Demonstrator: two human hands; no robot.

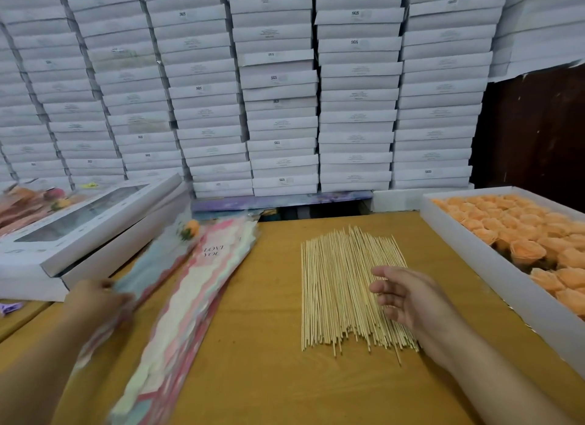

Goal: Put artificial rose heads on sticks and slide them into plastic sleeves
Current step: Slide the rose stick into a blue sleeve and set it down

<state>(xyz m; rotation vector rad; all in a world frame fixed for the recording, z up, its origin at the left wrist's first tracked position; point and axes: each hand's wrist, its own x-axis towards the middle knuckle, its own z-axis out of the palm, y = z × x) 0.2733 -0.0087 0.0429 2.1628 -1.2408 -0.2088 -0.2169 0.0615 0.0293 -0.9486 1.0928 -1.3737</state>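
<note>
Hands: left (95,298) grips sleeve (152,266), right (408,298) over sticks (342,285).

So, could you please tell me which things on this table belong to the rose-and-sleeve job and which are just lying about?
Part of the job:
- sticks, under the open right hand
- tray of orange rose heads
- stack of plastic sleeves
- sleeved rose, gripped by the left hand

Lying about:
- window-lid box
- wall of white boxes
- purple scrap

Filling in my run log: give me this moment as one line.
left hand: holds sleeved rose | right hand: open over sticks | rose heads: in tray | sleeve stack: on table
</note>
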